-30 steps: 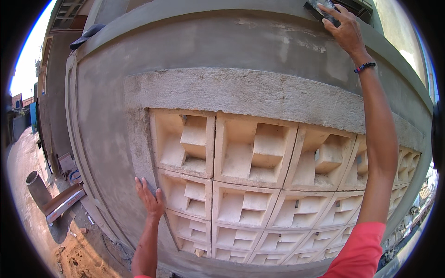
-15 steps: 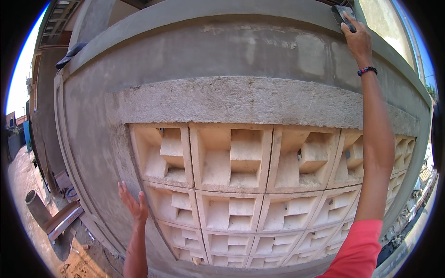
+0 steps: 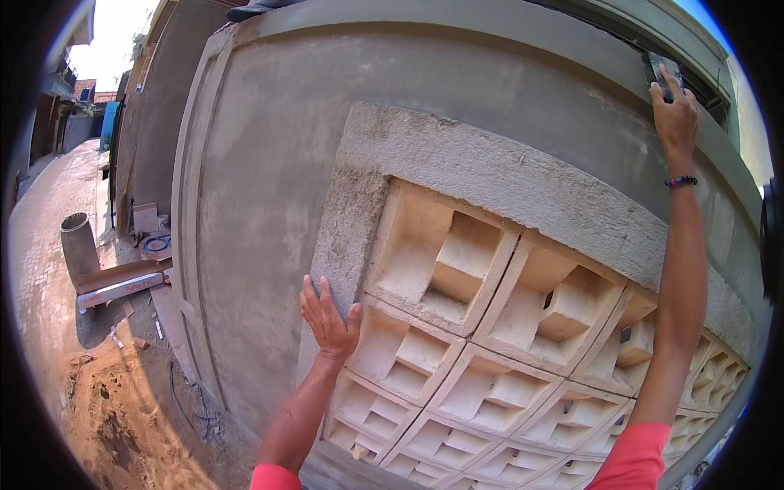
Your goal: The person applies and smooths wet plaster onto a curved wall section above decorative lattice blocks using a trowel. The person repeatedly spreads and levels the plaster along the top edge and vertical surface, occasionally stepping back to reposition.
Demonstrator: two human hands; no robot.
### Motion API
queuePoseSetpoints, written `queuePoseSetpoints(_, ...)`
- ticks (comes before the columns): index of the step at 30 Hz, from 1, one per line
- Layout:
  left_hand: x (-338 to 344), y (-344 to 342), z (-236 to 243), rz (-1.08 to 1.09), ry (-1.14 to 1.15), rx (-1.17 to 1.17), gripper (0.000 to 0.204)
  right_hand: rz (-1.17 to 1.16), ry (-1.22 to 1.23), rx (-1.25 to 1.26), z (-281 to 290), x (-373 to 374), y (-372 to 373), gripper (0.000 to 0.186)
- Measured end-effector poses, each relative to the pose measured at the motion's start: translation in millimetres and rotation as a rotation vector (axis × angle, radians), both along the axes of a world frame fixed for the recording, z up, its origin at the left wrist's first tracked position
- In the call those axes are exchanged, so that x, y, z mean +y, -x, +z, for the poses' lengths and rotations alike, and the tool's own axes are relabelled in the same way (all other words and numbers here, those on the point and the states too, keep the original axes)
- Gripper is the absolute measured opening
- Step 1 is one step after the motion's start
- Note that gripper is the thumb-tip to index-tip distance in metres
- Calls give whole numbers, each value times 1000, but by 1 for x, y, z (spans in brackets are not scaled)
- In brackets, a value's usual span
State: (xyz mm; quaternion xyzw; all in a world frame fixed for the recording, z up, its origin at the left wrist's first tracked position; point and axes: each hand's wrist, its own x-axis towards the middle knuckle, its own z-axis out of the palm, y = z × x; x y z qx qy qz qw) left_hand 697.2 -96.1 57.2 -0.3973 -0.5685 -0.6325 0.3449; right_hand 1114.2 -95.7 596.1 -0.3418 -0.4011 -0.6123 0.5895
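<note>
My right hand (image 3: 678,122), at the end of a raised arm, grips a dark, flat rectangular block (image 3: 654,65) against the upper ledge (image 3: 572,69) of a grey plastered wall (image 3: 261,163). The block's underside is hidden, and I cannot tell its exact kind. A beaded bracelet (image 3: 680,181) circles that wrist. My left hand (image 3: 329,322) is open, fingers spread, at the rough raised border (image 3: 347,216) beside the cream ventilation blocks (image 3: 482,265). It appears to rest on the border and holds nothing.
At the far left stand an upright grey pipe (image 3: 79,245) and a long open carton (image 3: 122,286). A sand heap (image 3: 114,408) and scattered scraps lie below them. A dark cap (image 3: 253,10) sits on the wall's top corner. A paved lane (image 3: 49,196) runs behind.
My view has turned left and tilted, showing more of the lane and sand. The right hand still grips the block at the ledge; the left hand stays open by the border.
</note>
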Motion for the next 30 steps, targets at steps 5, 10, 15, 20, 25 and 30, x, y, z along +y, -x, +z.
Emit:
queuePoseSetpoints(5,0,9,-2,-21,-2,3,74,37,-19,-85,-5,5,173,43)
queuePoseSetpoints(10,-2,12,-1,-82,13,3,78,49,1,-112,6,-1,289,42)
queuePoseSetpoints(15,-2,14,-5,-122,27,-3,79,191,31,-387,-9,-17,380,31)
queuePoseSetpoints(20,-1,21,-5,-92,12,-17,78,77,-16,-758,-9,3,351,42)
queuePoseSetpoints(25,1,18,-4,-126,7,-15,78,140,92,-339,33,2,258,41)
queuePoseSetpoints(30,-2,9,-4,-173,35,-15,77,10,-3,-259,24,10,355,42)
